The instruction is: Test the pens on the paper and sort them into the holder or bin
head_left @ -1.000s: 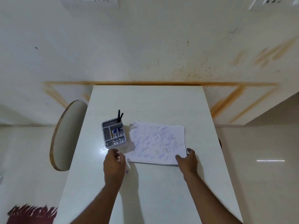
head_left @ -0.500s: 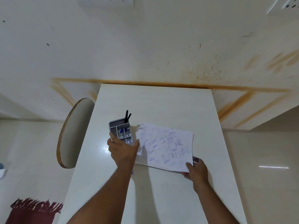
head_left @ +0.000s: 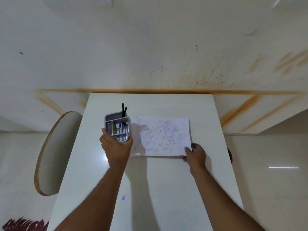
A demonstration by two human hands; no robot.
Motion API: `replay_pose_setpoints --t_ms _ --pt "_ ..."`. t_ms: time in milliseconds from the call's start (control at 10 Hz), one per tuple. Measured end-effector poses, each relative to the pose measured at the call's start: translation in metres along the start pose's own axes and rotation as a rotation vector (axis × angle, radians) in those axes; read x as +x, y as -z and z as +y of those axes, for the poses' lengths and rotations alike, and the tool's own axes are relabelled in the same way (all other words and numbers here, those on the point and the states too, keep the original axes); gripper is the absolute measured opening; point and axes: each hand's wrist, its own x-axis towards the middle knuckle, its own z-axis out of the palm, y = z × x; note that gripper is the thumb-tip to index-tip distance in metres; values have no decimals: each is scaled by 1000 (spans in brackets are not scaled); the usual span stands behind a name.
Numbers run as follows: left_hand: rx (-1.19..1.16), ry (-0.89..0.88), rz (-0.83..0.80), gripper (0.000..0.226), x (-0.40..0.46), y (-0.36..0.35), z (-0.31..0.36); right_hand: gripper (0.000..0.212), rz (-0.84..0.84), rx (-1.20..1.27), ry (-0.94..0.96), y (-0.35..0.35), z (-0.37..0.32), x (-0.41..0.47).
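White paper [head_left: 164, 136] covered in scribbles lay on the counter [head_left: 166, 189], its corner pinched by the right hand [head_left: 194, 153], while the left hand [head_left: 116, 145] gripped the pen holder [head_left: 116, 126], apparently arranging things before testing, with a pen needed next.

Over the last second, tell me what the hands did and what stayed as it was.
The left hand moved from the table up to the pen holder and now grips its near end. The right hand went from resting on the paper to pinching its near right corner. The two black pens stayed upright in the holder, beside the paper.
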Motion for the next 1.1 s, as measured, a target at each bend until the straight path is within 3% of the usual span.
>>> replay_pose_setpoints --t_ms 400,700,1000,1100 --pt "45 -99 -158 122 20 -82 71 20 56 -114 36 -60 -55 85" --pt "108 -136 -182 127 27 -124 79 24 -75 -86 -10 -58 -59 96" --pt "99 -165 -380 140 34 -93 72 31 5 -73 -74 -39 -56 66" --pt "109 -236 -391 122 39 -63 54 23 47 -14 -35 -34 -71 36"
